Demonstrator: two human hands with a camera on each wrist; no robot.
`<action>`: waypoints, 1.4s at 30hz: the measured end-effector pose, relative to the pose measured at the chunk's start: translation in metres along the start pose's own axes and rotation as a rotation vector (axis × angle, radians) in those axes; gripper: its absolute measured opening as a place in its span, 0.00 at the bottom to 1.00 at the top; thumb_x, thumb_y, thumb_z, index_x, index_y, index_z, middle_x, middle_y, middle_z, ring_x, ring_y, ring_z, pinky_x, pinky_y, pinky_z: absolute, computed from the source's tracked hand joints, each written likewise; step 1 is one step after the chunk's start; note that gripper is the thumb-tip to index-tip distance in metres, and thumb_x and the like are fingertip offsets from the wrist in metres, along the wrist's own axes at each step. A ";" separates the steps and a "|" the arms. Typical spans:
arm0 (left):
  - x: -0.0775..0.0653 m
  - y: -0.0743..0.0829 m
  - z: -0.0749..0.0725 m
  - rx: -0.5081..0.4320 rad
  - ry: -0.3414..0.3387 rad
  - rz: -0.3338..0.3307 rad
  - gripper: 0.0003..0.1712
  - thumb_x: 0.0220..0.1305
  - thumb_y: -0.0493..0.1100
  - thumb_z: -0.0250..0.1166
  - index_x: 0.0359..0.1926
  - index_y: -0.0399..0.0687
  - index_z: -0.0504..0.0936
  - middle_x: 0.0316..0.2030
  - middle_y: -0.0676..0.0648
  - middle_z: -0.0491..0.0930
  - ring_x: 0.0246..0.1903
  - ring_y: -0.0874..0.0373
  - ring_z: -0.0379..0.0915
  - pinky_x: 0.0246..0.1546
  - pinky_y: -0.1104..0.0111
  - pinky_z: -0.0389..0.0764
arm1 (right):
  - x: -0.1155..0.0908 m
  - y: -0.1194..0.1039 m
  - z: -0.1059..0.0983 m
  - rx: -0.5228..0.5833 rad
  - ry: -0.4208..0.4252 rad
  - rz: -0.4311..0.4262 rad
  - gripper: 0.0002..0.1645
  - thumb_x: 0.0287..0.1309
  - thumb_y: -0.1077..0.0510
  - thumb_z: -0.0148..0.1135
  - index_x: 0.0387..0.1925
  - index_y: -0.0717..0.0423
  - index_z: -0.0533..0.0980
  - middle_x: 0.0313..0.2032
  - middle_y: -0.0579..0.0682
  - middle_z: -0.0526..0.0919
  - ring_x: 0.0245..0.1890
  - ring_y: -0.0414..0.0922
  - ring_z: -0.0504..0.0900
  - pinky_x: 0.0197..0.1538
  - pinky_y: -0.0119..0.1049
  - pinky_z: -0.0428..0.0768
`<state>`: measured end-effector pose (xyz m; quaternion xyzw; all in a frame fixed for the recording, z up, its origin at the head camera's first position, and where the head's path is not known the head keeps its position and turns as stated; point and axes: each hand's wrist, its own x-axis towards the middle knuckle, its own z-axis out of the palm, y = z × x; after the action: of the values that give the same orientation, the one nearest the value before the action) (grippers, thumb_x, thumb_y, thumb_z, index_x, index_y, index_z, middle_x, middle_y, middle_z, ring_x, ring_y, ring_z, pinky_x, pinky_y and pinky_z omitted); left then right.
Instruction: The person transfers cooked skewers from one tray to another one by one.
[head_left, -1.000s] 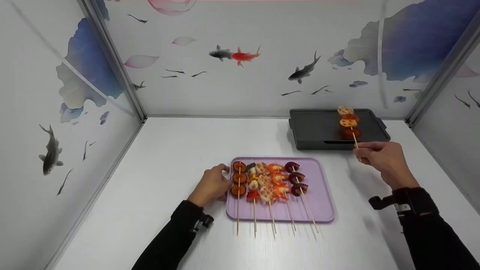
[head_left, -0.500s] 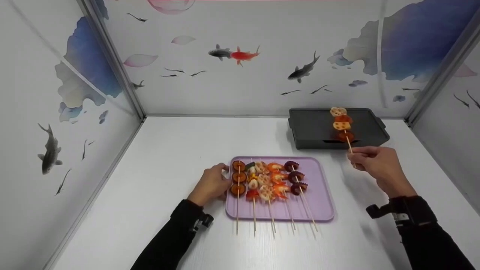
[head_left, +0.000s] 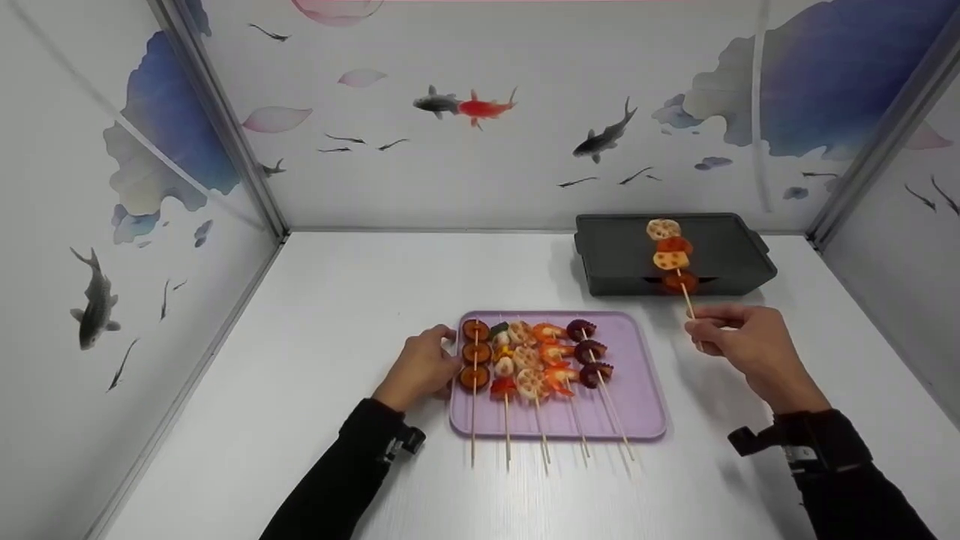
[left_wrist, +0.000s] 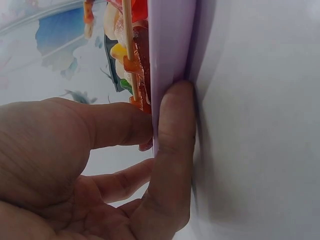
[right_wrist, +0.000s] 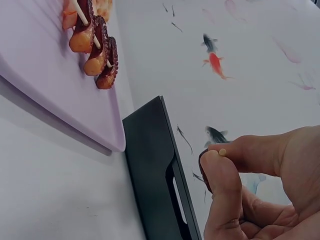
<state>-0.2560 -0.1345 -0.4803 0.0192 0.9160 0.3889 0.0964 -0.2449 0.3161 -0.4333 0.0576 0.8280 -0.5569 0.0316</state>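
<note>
My right hand (head_left: 750, 349) pinches the stick of a food skewer (head_left: 671, 259) between thumb and fingertips. Lotus root slices and reddish-brown pieces are threaded on it, and in the head view it overlaps the dark grill pan (head_left: 727, 251). The right wrist view shows only the butt of the stick (right_wrist: 222, 152) at my fingertips. My left hand (head_left: 420, 367) grips the left edge of a purple tray (head_left: 637, 405), thumb at the rim and a finger low against its side (left_wrist: 172, 30). Several skewers lie on the tray: brown rounds (head_left: 475, 352), mixed vegetables, lotus root, shrimp (head_left: 556, 354) and octopus (head_left: 590, 351).
The white table (head_left: 352, 292) is enclosed by printed walls (head_left: 480, 172) at the back and both sides. At the back right, the grill pan stands near the wall. Skewer sticks (head_left: 508, 442) jut past the tray's front edge.
My right hand has drawn the held skewer left and toward me, from over the pan's right half to its front edge. The left hand stays at the tray.
</note>
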 end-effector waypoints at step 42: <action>0.000 0.000 0.000 -0.025 0.003 -0.001 0.26 0.60 0.42 0.60 0.59 0.45 0.70 0.29 0.47 0.80 0.22 0.56 0.78 0.17 0.66 0.79 | -0.051 0.009 0.030 -0.107 -0.068 0.093 0.33 0.47 0.44 0.71 0.53 0.55 0.76 0.41 0.55 0.81 0.35 0.44 0.83 0.40 0.33 0.84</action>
<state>-0.2557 -0.1340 -0.4805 0.0168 0.9111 0.4005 0.0956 -0.1936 0.2885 -0.4473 0.0753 0.8515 -0.5113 0.0885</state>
